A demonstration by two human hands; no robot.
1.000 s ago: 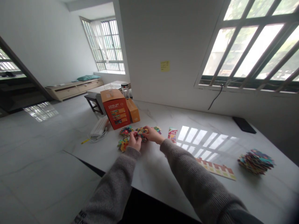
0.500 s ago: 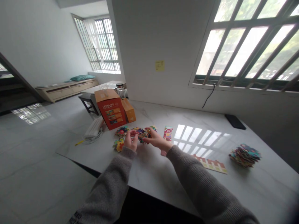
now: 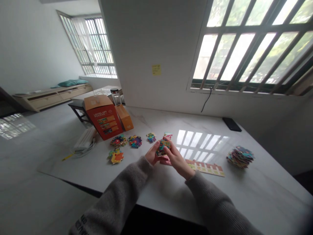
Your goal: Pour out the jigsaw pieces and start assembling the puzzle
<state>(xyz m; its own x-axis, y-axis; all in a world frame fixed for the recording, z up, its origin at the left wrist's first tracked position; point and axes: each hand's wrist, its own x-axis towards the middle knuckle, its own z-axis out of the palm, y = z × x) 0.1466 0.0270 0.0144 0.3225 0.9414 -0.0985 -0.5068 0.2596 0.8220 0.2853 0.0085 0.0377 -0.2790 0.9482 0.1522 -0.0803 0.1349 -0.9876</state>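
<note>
Between both hands is a small stack of colourful puzzle pieces, held above the table. My left hand is closed on its left side, and my right hand grips it from the right with the thumb across the front. Under and behind the hands lies a pink and red printed strip, partly covered by them. Left of the hands are separate piles of puzzle pieces: a small one, a purple one, a dark multicoloured one and a yellow-orange one.
A red puzzle box and an orange box stand at the back left, beside a white power strip with its cable. Joined border pieces lie right of my hands. Further right are a tall puzzle-piece stack and a black phone.
Both hands have moved right, away from the piles, with the stack of puzzle pieces between them. Piles they were covering now show. The camera view has turned slightly right.
</note>
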